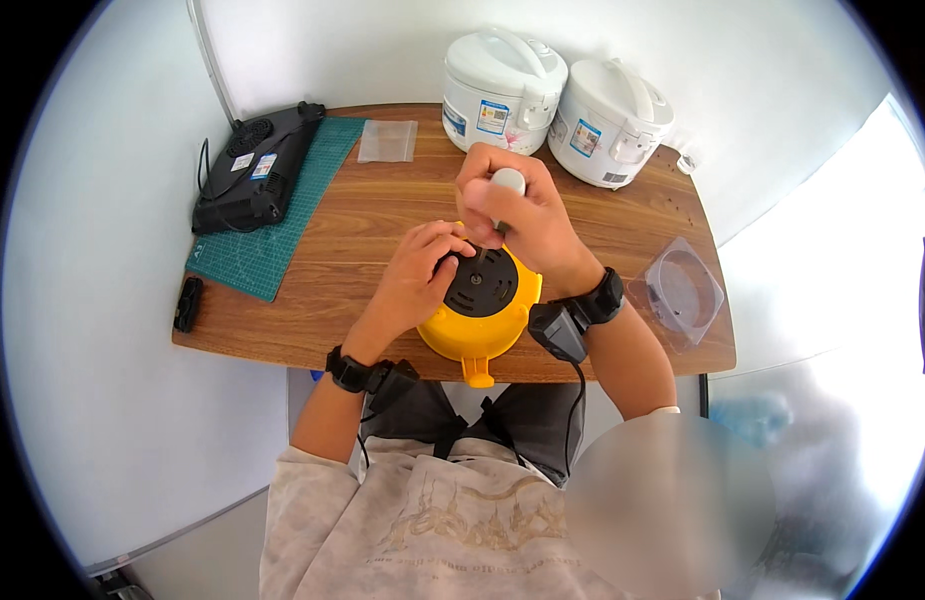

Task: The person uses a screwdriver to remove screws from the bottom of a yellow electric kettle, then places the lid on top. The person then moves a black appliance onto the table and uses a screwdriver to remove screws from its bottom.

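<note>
A yellow round appliance (467, 335) with a black slotted disc (479, 292) facing up rests at the front middle of the desk. My right hand (512, 215) is closed around the pale grey handle (507, 182) of what looks like a screwdriver, held upright over the disc. Beside it, my left hand (419, 265) has bent, slightly parted fingers resting on the back left of the disc. Whether these fingertips touch the tool's shaft is too small to make out.
Two white rice cookers (497, 85) stand at the back. On the left, a black appliance (252, 165) lies on a green mat (267, 270), near a small black object (190, 305). A clear bag (387, 140) lies behind my hands, a clear plastic tray (682, 285) to the right.
</note>
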The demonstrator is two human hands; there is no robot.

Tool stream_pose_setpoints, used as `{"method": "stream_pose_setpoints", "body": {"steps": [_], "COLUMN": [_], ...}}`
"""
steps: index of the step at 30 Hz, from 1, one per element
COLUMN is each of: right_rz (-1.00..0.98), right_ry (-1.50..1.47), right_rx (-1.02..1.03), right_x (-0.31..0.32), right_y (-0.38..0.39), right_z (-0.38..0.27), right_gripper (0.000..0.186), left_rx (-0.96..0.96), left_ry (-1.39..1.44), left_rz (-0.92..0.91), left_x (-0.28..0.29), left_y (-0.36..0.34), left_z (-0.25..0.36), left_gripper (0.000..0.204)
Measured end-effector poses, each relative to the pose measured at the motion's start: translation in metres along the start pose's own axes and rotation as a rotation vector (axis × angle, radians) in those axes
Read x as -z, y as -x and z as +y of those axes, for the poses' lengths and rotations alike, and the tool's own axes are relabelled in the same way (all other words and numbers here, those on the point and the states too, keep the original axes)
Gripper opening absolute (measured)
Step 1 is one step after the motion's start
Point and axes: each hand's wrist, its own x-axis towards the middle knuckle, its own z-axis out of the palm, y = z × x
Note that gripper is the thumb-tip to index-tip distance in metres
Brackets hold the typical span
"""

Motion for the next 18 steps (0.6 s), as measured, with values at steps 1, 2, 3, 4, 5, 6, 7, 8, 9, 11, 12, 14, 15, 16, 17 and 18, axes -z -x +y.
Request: {"method": "stream_pose_setpoints", "body": {"steps": [1,2,3,4,5,6,7,8,9,11,12,14,15,16,17,18], "right_rz": [-0.005,-0.009,-0.014,0.004,0.022,0.039,0.073,0.108,0.141,0.365,0.477,0.594,0.653,0.638,0.623,0.608], "right_ry": [-0.049,-0.098,-0.146,-0.107,-0.068,-0.029,-0.006,0.017,0.041,0.166,0.229,0.259,0.274,0.262,0.249,0.235], "right_rx": [0.010,0.020,0.030,0.036,0.043,0.049,0.050,0.050,0.050,0.154,0.206,0.229,0.240,0.226,0.212,0.197], "right_x": [0.001,0.002,0.002,0.002,0.000,-0.002,-0.004,-0.007,-0.011,-0.025,-0.030,-0.039,-0.041,-0.041,-0.041,-0.040], "right_y": [0.001,0.002,0.002,0.002,0.001,0.000,-0.001,0.000,0.000,0.002,0.002,0.000,0.000,0.001,0.003,0.004], "right_z": [0.000,0.001,0.001,0.002,0.002,0.003,0.003,0.003,0.004,0.006,0.009,0.013,0.015,0.014,0.014,0.013], "right_gripper": [0.020,0.022,0.023,0.026,0.029,0.032,0.032,0.032,0.033,0.032,0.032,0.029,0.028,0.026,0.025,0.024], "left_rx": [0.002,0.004,0.006,0.002,-0.002,-0.007,-0.001,0.005,0.012,0.002,-0.002,-0.014,-0.019,-0.025,-0.030,-0.035], "left_ry": [0.003,0.006,0.010,0.013,0.017,0.020,0.018,0.015,0.013,0.023,0.028,0.032,0.034,0.025,0.016,0.007], "left_rz": [-0.001,-0.003,-0.004,0.002,0.009,0.015,0.015,0.014,0.014,0.025,0.030,0.030,0.030,0.031,0.032,0.032], "left_x": [0.000,0.000,0.000,0.000,-0.001,-0.001,-0.001,-0.001,-0.001,0.000,0.000,-0.001,-0.001,0.000,0.000,0.001], "left_y": [0.000,-0.001,-0.001,0.000,0.000,0.000,0.001,0.001,0.002,0.001,0.001,0.000,0.000,0.001,0.001,0.001], "left_z": [0.001,0.002,0.002,0.002,0.001,0.001,0.000,0.000,0.000,0.003,0.004,0.004,0.003,0.003,0.002,0.002], "left_gripper": [0.019,0.019,0.019,0.019,0.020,0.020,0.020,0.020,0.019,0.019,0.019,0.019,0.019,0.019,0.019,0.019]}}
